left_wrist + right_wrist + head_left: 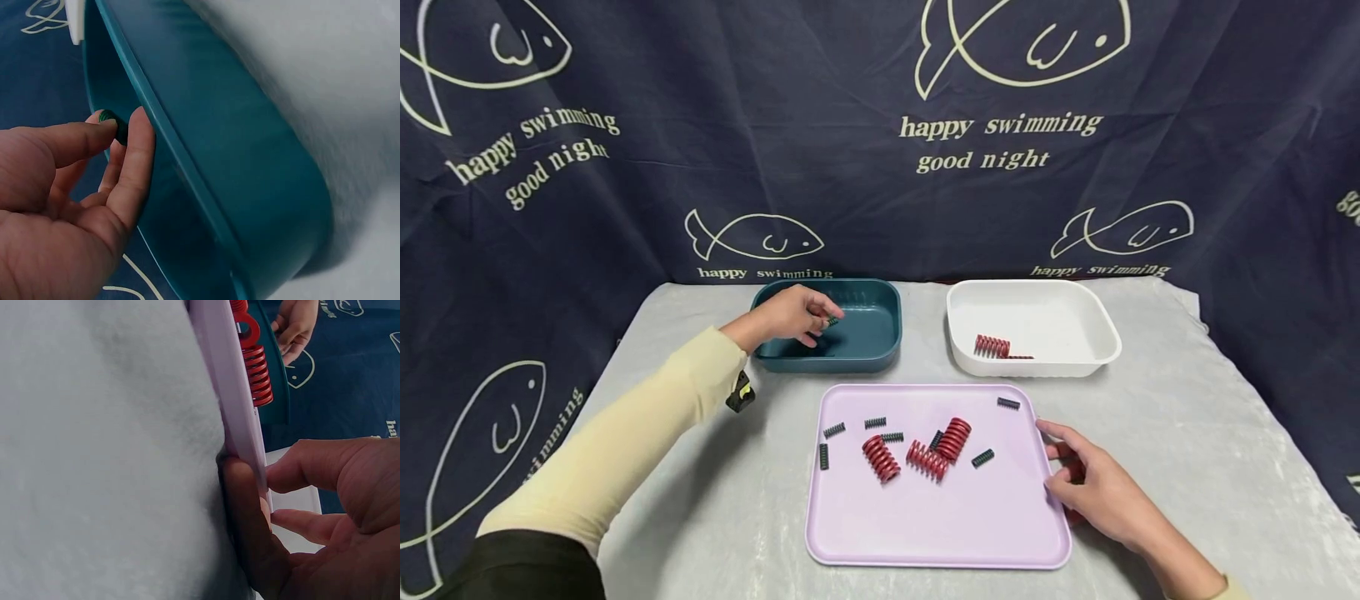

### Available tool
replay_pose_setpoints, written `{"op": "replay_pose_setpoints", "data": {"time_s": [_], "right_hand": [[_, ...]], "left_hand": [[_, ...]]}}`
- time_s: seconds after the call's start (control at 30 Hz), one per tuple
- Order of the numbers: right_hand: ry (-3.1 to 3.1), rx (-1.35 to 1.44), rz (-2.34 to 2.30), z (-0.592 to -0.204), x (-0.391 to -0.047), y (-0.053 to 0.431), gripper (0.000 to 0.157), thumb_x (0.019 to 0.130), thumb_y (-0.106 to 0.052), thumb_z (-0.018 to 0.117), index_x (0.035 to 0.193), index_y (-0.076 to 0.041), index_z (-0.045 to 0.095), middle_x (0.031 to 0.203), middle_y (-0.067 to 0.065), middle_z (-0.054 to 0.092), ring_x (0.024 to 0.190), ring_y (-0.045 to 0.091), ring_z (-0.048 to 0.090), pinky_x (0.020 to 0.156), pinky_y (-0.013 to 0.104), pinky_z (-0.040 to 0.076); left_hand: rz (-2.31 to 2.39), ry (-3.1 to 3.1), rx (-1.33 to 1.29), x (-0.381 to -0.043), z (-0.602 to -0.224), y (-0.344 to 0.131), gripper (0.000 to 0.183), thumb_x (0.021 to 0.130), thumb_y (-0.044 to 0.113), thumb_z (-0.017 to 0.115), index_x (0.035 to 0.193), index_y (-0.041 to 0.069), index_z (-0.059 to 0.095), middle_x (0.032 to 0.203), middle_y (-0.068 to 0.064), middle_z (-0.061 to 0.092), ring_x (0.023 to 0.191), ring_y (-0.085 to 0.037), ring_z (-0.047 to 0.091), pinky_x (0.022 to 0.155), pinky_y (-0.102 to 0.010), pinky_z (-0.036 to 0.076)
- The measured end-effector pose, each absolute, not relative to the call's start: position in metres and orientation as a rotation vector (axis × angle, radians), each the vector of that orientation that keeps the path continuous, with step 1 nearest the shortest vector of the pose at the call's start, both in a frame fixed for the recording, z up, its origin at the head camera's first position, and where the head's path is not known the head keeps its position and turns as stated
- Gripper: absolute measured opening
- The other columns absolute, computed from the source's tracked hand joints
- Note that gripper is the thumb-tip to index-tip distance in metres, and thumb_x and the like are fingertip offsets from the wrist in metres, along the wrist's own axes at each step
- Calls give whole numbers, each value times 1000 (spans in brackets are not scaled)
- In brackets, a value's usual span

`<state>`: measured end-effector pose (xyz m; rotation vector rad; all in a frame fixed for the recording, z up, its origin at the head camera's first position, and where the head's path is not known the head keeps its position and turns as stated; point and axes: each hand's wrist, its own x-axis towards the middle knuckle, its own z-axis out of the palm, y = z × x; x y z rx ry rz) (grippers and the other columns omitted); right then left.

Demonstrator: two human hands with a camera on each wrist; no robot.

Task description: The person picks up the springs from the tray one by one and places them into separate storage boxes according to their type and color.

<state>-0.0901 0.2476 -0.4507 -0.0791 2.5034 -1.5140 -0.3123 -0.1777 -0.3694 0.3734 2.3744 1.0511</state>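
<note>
My left hand point(790, 315) is over the teal bin point(831, 365) at the back left. Between thumb and fingers it pinches a small dark green spring point(120, 129), near the bin's rim in the left wrist view. At the lilac tray's point(940, 525) right edge, my right hand point(1105, 492) grips the rim, with fingers above and below it in the right wrist view. Thick red springs point(881, 458) lie mid-tray, two of them against each other. Several small dark springs point(982, 457) are scattered around them, one partly hidden by the red ones.
At the back right stands a white bin point(1037, 369), with a red spring point(992, 347) and part of another red piece visible inside. A grey-white cloth point(737, 517) covers the table. Behind both bins hangs a dark blue curtain point(850, 108) with fish drawings.
</note>
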Motion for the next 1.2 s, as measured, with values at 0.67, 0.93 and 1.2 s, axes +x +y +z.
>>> {"op": "replay_pose_setpoints", "data": {"time_s": [0.67,0.93,1.2], "right_hand": [[2479,-65,-1520,-450,-90,249,70,88,10,65,153,-2,42,120,21,58,78,13,57,46,39,56],[2471,-80,-1540,-449,-91,249,69,88,11,64,152,-1,42,120,22,58,78,13,58,46,39,56],[2467,-72,-1542,-449,-90,250,70,87,11,63,152,-2,42,121,22,57,79,13,58,45,40,56]], "left_hand": [[827,2364,330,-337,-383,-174,32,101,-8,52,130,-6,66,137,-24,62,120,-42,62,85,-43,61],[819,2354,307,-339,-386,-179,31,102,-7,53,130,-6,66,139,-26,59,121,-43,62,87,-44,61],[780,2380,282,-341,-388,-180,31,102,-5,54,131,-4,66,142,-26,58,118,-42,63,84,-44,61]]}}
